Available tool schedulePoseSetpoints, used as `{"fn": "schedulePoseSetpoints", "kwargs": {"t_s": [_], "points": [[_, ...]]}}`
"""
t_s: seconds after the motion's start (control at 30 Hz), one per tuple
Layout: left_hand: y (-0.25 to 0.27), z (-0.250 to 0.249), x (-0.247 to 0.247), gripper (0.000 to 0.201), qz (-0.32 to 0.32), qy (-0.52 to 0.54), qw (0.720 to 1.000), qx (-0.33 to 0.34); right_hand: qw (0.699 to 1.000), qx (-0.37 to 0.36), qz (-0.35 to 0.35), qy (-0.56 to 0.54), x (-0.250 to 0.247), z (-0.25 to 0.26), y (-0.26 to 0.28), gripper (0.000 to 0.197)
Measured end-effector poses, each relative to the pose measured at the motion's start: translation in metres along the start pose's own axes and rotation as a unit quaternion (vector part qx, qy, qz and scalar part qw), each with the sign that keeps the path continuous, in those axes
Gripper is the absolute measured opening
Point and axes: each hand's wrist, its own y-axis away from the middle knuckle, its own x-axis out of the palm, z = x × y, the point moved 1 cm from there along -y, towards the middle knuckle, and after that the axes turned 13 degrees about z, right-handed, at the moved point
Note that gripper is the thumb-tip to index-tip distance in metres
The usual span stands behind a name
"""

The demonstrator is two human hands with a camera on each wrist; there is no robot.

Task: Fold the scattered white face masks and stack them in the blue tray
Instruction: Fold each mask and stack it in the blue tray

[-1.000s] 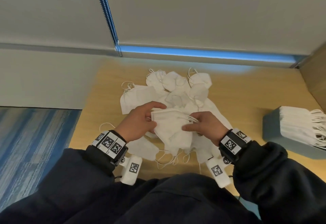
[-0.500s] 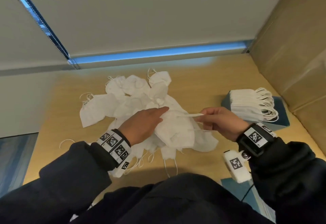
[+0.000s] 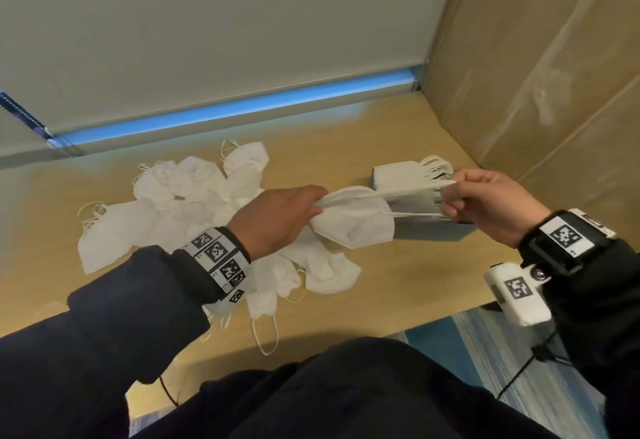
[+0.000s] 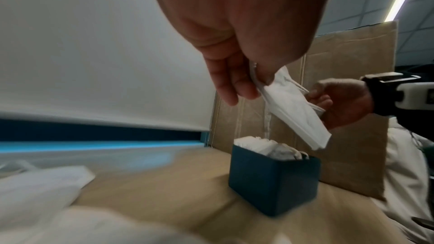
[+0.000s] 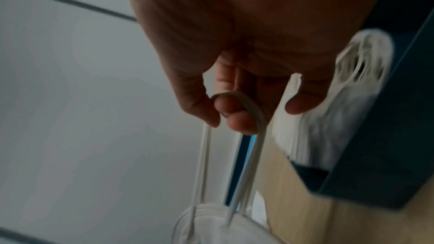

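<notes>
A folded white face mask (image 3: 353,222) hangs in the air between my hands. My left hand (image 3: 317,201) pinches its left edge, which shows between thumb and fingers in the left wrist view (image 4: 256,83). My right hand (image 3: 448,196) grips its stretched ear loops (image 3: 412,191), which wrap round my fingers (image 5: 237,110) in the right wrist view. Just behind the mask stands the blue tray (image 3: 426,229), with a stack of folded masks (image 3: 398,175) in it. A loose pile of white masks (image 3: 194,203) lies on the wooden table (image 3: 346,134) under my left forearm.
A cardboard panel (image 3: 540,68) rises along the table's right side, close behind the tray. A pale blind (image 3: 207,30) covers the back wall. The table's near edge (image 3: 433,321) runs just below my right wrist, with striped carpet (image 3: 519,362) beyond.
Both hands have lifted the mask off the pile and carried it right, toward the tray. The right hand has pulled the ear loops out taut. My head has turned to the right.
</notes>
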Motion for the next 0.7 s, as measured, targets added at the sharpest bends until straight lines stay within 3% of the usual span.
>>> {"fn": "schedulePoseSetpoints", "kwargs": {"t_s": [0.17,0.27,0.33,0.5,0.57,0.7], "points": [[-0.074,-0.036,0.008,0.038,-0.068,-0.037,0.996,0.038,0.992,-0.067,-0.081,0.065,-0.028,0.003,-0.014,0.021],[-0.107,-0.051,0.025,0.036,-0.077,-0.040,0.995,0.041,0.985,-0.075,-0.133,0.081,-0.046,-0.001,-0.022,0.004],[-0.117,-0.053,0.036,0.038,-0.053,-0.026,0.998,0.031,0.980,-0.052,-0.155,0.111,-0.063,-0.009,-0.022,0.012],[-0.127,-0.050,0.072,0.021,0.008,-0.066,0.997,0.046,0.963,0.030,-0.132,0.231,-0.089,-0.041,-0.010,0.008],[-0.130,-0.045,0.083,0.016,-0.019,-0.087,0.995,0.040,0.949,0.033,-0.125,0.287,-0.093,-0.047,-0.012,0.010],[-0.137,-0.046,0.085,0.026,-0.042,-0.040,0.998,-0.019,0.921,0.054,-0.128,0.363,-0.099,-0.048,-0.023,0.013]]}}
